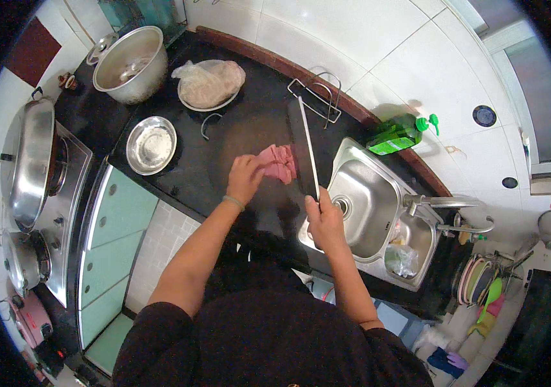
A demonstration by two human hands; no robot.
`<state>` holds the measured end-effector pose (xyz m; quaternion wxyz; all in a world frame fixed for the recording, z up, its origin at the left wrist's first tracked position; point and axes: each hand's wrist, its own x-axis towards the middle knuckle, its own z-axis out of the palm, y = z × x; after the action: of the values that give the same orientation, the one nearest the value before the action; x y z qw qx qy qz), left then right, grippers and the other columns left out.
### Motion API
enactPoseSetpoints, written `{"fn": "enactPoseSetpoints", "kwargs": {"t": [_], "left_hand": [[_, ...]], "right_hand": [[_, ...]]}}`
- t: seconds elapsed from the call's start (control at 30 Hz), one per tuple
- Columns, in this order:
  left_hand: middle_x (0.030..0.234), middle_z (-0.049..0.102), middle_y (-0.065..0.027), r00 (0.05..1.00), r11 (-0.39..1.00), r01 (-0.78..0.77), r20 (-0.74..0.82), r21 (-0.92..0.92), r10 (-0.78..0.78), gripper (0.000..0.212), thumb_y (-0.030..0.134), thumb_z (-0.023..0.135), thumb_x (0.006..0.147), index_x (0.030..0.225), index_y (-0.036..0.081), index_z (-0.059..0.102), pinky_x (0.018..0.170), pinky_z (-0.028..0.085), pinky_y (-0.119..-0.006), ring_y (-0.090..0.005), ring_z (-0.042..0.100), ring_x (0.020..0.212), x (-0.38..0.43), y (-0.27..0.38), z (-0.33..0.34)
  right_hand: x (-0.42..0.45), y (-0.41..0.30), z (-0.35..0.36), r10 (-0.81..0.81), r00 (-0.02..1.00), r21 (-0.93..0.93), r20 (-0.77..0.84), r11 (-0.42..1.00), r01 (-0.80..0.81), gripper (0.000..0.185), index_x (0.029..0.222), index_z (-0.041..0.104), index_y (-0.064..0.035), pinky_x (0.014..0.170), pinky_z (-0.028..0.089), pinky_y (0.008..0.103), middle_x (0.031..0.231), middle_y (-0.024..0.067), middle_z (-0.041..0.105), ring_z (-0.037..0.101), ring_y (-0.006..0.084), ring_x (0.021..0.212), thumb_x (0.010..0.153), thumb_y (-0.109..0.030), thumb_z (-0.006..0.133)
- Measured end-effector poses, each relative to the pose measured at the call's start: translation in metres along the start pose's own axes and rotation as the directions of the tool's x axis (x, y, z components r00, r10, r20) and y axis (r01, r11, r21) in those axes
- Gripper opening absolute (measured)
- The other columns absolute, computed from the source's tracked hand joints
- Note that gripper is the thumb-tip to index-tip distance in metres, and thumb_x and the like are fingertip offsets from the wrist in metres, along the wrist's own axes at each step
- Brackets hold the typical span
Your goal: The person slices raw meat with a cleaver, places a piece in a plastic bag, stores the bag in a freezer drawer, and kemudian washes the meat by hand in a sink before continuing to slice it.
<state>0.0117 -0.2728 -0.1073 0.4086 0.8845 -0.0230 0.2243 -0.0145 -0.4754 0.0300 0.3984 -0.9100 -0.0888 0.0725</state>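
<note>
A piece of pink raw meat (278, 163) lies on a dark, roundish cutting board (251, 128) on the black counter. My left hand (245, 180) grips the near left side of the meat, with its fingertips bent against it. In my right hand (325, 220) is the handle of a cleaver (307, 145). Its broad blade stands nearly on edge just right of the meat, and a bright spine runs along the top. I cannot tell whether the blade touches the meat. The blade hides part of the board behind it.
Left of the board are a small metal bowl (151, 145), a bagged pale food (212, 84) in a bowl and a large pot (133, 65). A wire rack (314, 99) stands behind. To the right are a steel sink (369, 213), a faucet (440, 202) and a green soap bottle (394, 135).
</note>
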Motion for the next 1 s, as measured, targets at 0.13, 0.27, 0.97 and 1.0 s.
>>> {"fn": "enactPoseSetpoints", "kwargs": {"t": [0.13,0.27,0.97,1.0], "left_hand": [[0.097,0.055,-0.0092,1.0,1.0,0.015,0.016,-0.01,-0.015,0.024,0.007,0.065,0.072,0.095,0.01,0.06,0.081,0.043,-0.038,-0.031,0.05,0.092,0.003,0.009,-0.001],[0.096,0.055,-0.0091,1.0,1.0,-0.01,0.007,0.004,0.01,0.024,0.007,0.065,0.071,0.094,0.01,0.06,0.08,0.043,-0.037,-0.0304,0.05,0.092,0.004,0.006,-0.004],[0.093,0.056,-0.0101,1.0,1.0,-0.025,-0.001,0.009,0.025,0.023,0.005,0.064,0.071,0.094,0.008,0.058,0.079,0.043,-0.038,-0.0321,0.051,0.089,0.009,0.006,-0.002],[0.093,0.056,-0.0101,1.0,1.0,-0.024,-0.014,0.011,0.025,0.023,0.005,0.064,0.072,0.093,0.008,0.058,0.079,0.043,-0.038,-0.032,0.051,0.089,0.007,0.006,-0.002]], "right_hand": [[-0.002,0.037,0.026,-0.078,0.996,-0.222,-0.04,0.973,0.067,0.026,0.105,0.05,-0.0035,0.043,0.043,0.0338,0.055,0.0117,0.054,0.055,0.0201,0.042,0.09,-0.024,0.05],[0.004,0.027,0.009,0.133,0.982,-0.054,0.131,0.99,-0.127,0.025,0.103,0.052,-0.0027,0.043,0.043,0.0331,0.054,0.0103,0.053,0.054,0.0196,0.042,0.089,-0.024,0.05],[0.015,0.02,0.008,0.048,0.976,-0.169,0.212,0.986,-0.012,0.026,0.1,0.051,-0.0005,0.048,0.044,0.0376,0.061,0.0172,0.057,0.058,0.0295,0.05,0.089,-0.024,0.05],[0.013,0.006,-0.001,0.037,0.981,-0.152,0.188,0.988,-0.008,0.025,0.101,0.051,-0.0004,0.048,0.044,0.0371,0.06,0.0165,0.057,0.058,0.0288,0.049,0.089,-0.023,0.05]]}}
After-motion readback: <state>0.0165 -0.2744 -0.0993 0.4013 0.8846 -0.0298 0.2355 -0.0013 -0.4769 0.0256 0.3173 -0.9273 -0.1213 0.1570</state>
